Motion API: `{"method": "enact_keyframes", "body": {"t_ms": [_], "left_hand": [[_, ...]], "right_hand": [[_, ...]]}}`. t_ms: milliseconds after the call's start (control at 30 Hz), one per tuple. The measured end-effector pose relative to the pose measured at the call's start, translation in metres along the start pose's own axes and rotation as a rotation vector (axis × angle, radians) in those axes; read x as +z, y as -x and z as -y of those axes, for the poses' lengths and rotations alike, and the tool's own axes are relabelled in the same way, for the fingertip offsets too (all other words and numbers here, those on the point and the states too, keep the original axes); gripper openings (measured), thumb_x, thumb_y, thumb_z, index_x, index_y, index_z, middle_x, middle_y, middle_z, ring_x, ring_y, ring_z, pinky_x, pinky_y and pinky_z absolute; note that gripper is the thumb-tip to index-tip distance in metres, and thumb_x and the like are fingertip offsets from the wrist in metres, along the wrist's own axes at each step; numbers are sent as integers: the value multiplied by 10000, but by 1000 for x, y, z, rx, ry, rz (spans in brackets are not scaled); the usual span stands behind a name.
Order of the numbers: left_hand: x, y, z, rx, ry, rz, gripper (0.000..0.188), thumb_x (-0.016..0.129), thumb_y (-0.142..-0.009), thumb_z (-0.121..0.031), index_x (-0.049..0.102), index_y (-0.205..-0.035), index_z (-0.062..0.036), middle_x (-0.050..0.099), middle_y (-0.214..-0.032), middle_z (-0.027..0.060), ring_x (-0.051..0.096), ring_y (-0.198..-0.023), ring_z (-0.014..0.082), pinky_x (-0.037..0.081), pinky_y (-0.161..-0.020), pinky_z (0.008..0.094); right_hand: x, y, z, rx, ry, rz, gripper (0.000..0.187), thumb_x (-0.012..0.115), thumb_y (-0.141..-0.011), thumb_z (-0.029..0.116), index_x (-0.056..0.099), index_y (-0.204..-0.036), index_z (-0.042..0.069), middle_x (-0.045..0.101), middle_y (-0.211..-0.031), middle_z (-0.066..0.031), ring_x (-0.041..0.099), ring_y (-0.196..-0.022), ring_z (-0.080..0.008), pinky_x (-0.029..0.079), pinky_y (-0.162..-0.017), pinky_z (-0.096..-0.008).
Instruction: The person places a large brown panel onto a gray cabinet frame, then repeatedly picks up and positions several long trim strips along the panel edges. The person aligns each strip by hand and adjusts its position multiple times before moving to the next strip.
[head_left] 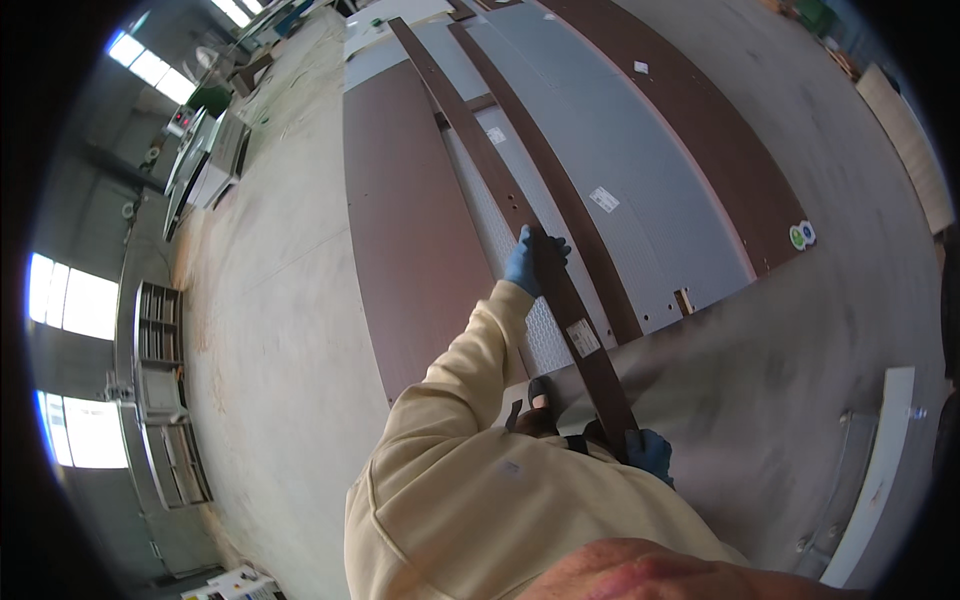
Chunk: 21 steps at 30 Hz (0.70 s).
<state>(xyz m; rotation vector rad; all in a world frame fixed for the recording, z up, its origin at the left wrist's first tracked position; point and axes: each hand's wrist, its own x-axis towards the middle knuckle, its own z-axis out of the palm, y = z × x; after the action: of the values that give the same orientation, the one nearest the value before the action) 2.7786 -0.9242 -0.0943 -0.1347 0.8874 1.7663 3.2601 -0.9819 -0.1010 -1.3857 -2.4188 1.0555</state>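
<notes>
A long, narrow dark brown board [563, 290] slants from my waist toward the far end of the stack, with a white label near its close end. My left hand [523, 263], in a blue glove, is wrapped around it partway along, thumb on the left edge and fingertips showing at the right. Down by my right hip, my blue-gloved right hand [651, 454] grips the near end. Beneath the board lie a wide brown panel [410, 220] on the left and a light textured sheet [546, 338]. Just right of it runs a second narrow brown strip [618, 310].
A large grey panel [600, 120] with holes at its near edge lies right of the strips, beside another brown panel [690, 120] bearing round stickers. White machinery [215, 160] and a shelf rack [160, 340] stand at left. A pale curved-looking rail [880, 460] is at lower right.
</notes>
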Motion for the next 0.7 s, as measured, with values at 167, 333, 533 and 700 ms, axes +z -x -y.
{"method": "enact_keyframes", "body": {"t_ms": [167,333,533,700], "left_hand": [[-7,-45,-21,8,4,-82,681,572,-1011,-626,652,-1253,6,720,-1180,204,685,-988,389,570,-918,547],[-7,-52,-52,-5,-540,-299,361,691,-992,-326,690,-1184,-20,741,-1143,201,732,-1040,334,618,-891,535],[3,-33,-89,322,-1822,-542,644,636,-942,-572,689,-1247,-6,714,-1256,235,684,-1196,363,551,-972,451],[-12,-31,-62,418,-2102,-478,881,616,-938,-572,373,-1568,-7,321,-1659,233,310,-1539,386,300,-1226,502]], "right_hand": [[25,-19,38,93,-23,-17,518,667,-956,531,744,-856,29,706,-818,-260,688,-802,-480,542,-710,-534],[31,-58,54,125,-109,-81,516,677,-956,533,745,-884,27,721,-866,-265,694,-835,-486,547,-761,-539],[58,-74,43,311,-221,77,552,701,-944,546,730,-1043,4,726,-957,-286,697,-965,-468,544,-821,-516],[67,-48,21,482,-575,146,524,717,-948,477,730,-1141,-11,746,-991,-241,720,-952,-381,544,-842,-454]]}}
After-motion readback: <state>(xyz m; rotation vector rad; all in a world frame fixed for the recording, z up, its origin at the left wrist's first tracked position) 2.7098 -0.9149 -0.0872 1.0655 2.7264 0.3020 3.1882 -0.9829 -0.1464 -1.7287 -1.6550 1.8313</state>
